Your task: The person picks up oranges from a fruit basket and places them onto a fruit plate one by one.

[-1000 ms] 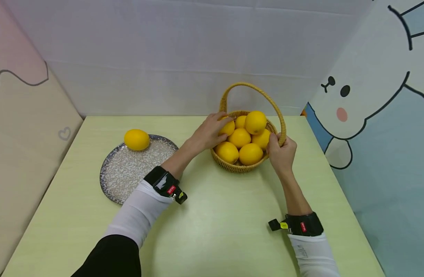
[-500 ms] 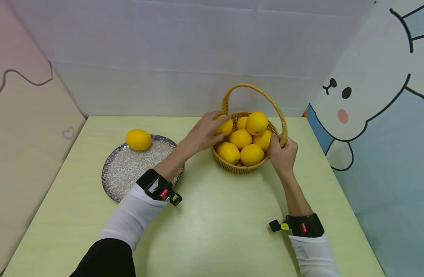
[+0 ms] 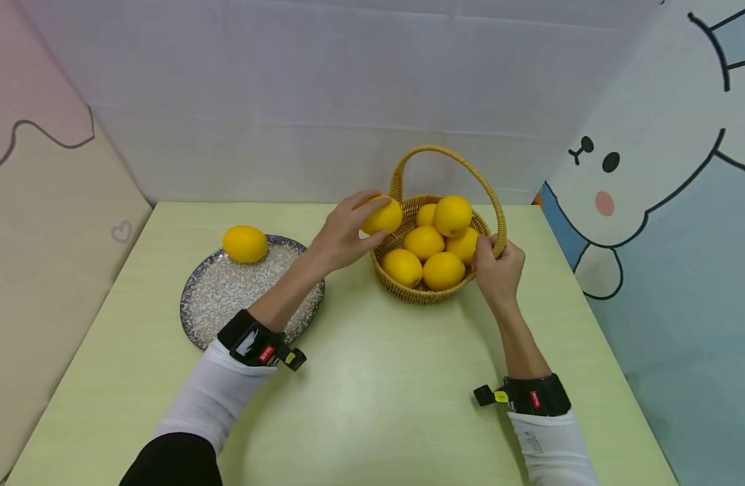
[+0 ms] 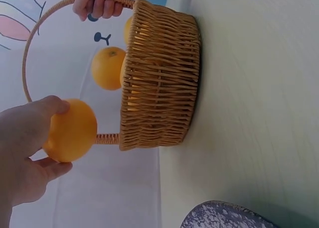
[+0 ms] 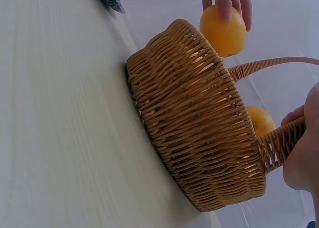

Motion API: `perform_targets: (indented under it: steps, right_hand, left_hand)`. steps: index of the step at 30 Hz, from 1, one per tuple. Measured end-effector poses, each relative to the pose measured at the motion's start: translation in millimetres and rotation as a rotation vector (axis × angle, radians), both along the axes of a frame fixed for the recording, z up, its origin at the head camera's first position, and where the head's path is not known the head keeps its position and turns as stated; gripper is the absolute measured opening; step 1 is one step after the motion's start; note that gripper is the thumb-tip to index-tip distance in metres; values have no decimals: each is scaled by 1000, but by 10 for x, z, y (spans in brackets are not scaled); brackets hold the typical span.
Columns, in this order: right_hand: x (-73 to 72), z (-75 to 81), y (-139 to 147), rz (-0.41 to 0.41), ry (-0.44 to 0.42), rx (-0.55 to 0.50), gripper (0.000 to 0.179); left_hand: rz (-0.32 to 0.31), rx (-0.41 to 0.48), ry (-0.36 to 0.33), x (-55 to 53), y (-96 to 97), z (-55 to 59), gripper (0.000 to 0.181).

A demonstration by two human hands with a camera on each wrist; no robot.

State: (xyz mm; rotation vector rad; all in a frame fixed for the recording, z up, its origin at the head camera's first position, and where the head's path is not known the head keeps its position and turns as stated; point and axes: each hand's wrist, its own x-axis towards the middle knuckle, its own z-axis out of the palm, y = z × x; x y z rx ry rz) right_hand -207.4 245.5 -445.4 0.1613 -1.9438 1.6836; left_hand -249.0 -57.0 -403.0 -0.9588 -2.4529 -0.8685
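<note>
My left hand [image 3: 340,236] holds an orange [image 3: 386,216], thumb and fingers around its sides. In the left wrist view this fruit hangs above the wicker basket [image 4: 159,78], beside the base of the handle. My right hand [image 3: 498,270] grips the arched basket handle [image 3: 496,209] low on its right side. Several more yellow-orange fruits [image 3: 443,271] lie heaped in the basket, one resting on top of the others. In the right wrist view the basket's woven wall [image 5: 194,113] stands on the table, and the held orange [image 5: 224,36] is over its far rim.
A speckled plate [image 3: 238,290] with a dark rim lies to the left, partly behind my left forearm. One orange [image 3: 245,244] sits near its back edge. The pale table [image 3: 372,405] ends at a white wall [image 3: 287,162] behind the basket.
My left hand has drawn the orange left and up, out of the heap to beyond the basket's left rim. My right hand keeps its grip on the handle.
</note>
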Motion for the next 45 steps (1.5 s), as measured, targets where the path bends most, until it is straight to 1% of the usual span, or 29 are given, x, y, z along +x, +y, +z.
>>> perform_targets:
  steps: [3, 10, 17, 25, 31, 37, 41, 45]
  right_hand:
    - [17, 41, -34, -1, -1, -3, 46]
    - [155, 259, -169, 7, -2, -9, 45]
    - [194, 270, -181, -4, -23, -27, 46]
    - [212, 283, -161, -25, -40, -43, 46]
    - [215, 276, -144, -35, -21, -38, 46]
    - [209, 280, -149, -26, 0, -28, 46]
    - [201, 278, -167, -27, 7, -24, 46]
    - [193, 272, -181, -22, 19, -20, 46]
  left_hand:
    - [4, 27, -13, 56, -36, 20, 57]
    - [7, 77, -5, 201, -136, 41, 57]
    - [29, 100, -4, 340, -285, 29, 56]
    - [62, 131, 9, 454, -494, 41, 56]
    - [120, 133, 22, 525, -693, 21, 57]
    - [186, 161, -5, 603, -915, -52, 57]
    - [239, 160, -16, 645, -1067, -109, 58]
    - [285, 154, -16, 679, -1211, -129, 59]
